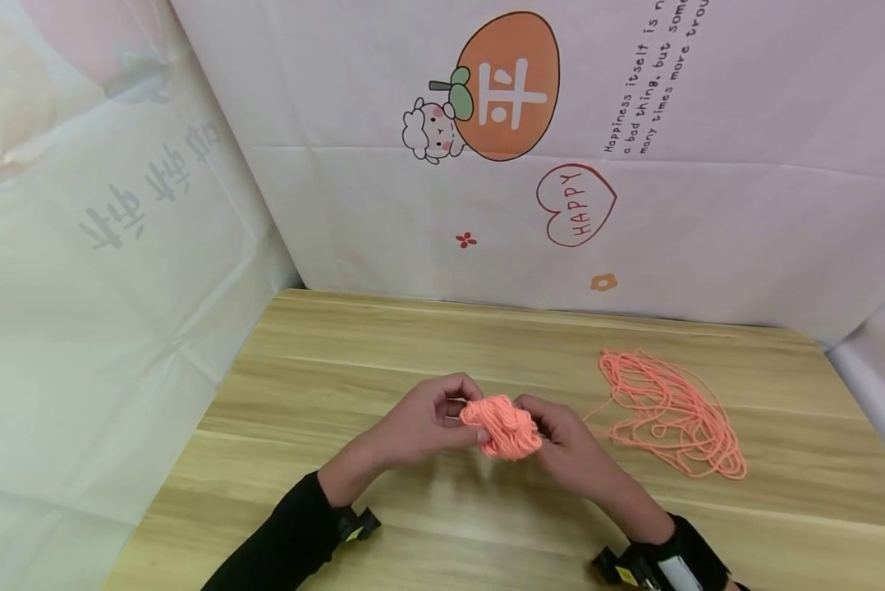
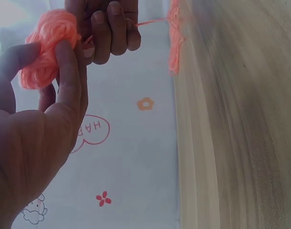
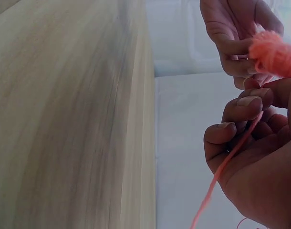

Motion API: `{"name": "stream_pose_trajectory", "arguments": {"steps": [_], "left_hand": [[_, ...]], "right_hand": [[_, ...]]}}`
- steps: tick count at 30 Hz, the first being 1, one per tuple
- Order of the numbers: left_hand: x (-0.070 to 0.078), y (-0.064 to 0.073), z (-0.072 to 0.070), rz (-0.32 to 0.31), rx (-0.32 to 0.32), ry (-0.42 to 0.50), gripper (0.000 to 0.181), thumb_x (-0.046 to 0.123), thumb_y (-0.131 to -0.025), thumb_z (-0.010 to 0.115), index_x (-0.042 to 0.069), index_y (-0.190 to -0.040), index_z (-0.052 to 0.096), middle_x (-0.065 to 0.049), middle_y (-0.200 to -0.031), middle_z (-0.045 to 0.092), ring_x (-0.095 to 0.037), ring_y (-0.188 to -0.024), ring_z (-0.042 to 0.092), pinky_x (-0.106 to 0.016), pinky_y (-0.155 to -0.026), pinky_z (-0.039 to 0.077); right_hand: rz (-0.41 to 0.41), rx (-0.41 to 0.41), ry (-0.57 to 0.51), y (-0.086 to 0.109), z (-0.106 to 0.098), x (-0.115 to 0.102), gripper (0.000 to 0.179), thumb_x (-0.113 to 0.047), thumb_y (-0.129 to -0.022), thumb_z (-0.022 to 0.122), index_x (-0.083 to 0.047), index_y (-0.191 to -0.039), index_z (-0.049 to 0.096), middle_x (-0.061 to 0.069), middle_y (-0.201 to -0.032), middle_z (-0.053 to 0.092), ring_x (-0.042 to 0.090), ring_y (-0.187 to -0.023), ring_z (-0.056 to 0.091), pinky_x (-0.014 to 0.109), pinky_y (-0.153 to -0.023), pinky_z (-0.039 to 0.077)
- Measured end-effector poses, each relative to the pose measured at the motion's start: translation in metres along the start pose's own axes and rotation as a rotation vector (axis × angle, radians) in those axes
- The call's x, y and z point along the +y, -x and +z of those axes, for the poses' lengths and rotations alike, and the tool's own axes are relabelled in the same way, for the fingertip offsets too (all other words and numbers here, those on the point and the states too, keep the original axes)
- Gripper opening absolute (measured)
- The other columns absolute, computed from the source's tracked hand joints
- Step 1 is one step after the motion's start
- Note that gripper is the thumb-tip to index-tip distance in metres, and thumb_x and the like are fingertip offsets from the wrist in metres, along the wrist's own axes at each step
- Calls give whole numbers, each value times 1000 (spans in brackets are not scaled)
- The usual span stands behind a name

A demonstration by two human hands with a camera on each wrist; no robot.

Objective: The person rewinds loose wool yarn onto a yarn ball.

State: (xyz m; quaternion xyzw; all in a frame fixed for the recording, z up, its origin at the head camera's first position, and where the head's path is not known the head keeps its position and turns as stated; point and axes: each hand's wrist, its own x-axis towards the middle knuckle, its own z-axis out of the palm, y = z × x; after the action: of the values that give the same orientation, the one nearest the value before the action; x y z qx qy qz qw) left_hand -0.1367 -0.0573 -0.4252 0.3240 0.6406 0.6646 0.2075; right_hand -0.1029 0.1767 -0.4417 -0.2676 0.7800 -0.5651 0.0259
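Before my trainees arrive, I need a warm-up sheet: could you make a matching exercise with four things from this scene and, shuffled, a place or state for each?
Things:
1. Left grip
2. Right grip
3. Loose yarn
4. HAPPY heart

Places or states:
A. Lying on the wooden table
B. Holding the yarn ball
C. Printed on the backdrop
D. Fingers curled round a strand

Pairs: 1-B, 2-D, 3-A, 4-C

Wood-grain tbl (image 1: 324, 353) w/ loose coral yarn (image 1: 671, 410) in tangled loops on its R side.
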Motion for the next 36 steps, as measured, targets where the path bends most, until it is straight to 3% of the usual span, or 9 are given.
{"name": "stream_pose_trajectory", "arguments": {"steps": [6,9,13,18,21,25,31,36], "left_hand": [[1,-2,-3,-9,123,22,24,6,-87,71,1,-104,55,-14,-105,61,-29,-94,65,-42,-74,57],[2,-3,-4,-32,171,29,25,8,-88,71,0,-103,54,-15,-106,60,-30,-94,65,-39,-72,57],[2,-3,-6,-68,230,31,26,9,-87,71,-2,-103,53,-15,-105,60,-29,-91,65,-36,-70,57],[1,-4,-5,-95,304,14,25,2,-85,72,-2,-102,54,-14,-104,59,-27,-88,65,-38,-68,57],[5,-4,-3,-99,348,-52,23,0,-83,72,-2,-98,55,-12,-105,58,-25,-90,64,-34,-69,57],[15,-2,1,-76,380,-162,22,1,-81,73,0,-93,55,-10,-106,60,-23,-90,62,-30,-69,56],[-7,-1,-2,-44,358,-318,24,10,-81,77,13,-91,55,2,-104,63,-15,-88,63,-32,-68,57],[-10,-1,1,-54,304,-449,25,11,-79,76,18,-91,55,8,-98,64,-11,-84,62,-28,-63,55]], "right_hand": [[50,5,68,0,0,-25,24,-5,-102,49,-10,-121,63,0,-75,57,8,-60,47,28,-49,45],[69,10,90,-1,1,-29,18,-7,-102,50,-10,-111,65,-2,-74,56,7,-59,44,26,-48,42],[60,15,128,0,2,-17,16,-10,-102,51,-17,-97,64,-4,-71,53,7,-56,42,24,-46,39],[44,-5,146,2,2,-3,13,-20,-102,53,-24,-94,63,-5,-70,52,8,-57,43,24,-47,39],[23,-13,151,2,2,-2,12,-22,-101,54,-24,-93,62,-5,-69,52,9,-56,43,22,-46,37],[0,-21,176,3,4,-4,11,-22,-100,56,-23,-91,60,-6,-67,49,8,-55,42,22,-47,36],[-29,-19,207,2,5,-8,12,-21,-100,56,-24,-89,59,-8,-65,46,6,-54,41,21,-46,36],[-22,-22,214,3,5,-11,12,-22,-100,56,-25,-89,60,-9,-66,47,5,-54,41,20,-46,36]]}}
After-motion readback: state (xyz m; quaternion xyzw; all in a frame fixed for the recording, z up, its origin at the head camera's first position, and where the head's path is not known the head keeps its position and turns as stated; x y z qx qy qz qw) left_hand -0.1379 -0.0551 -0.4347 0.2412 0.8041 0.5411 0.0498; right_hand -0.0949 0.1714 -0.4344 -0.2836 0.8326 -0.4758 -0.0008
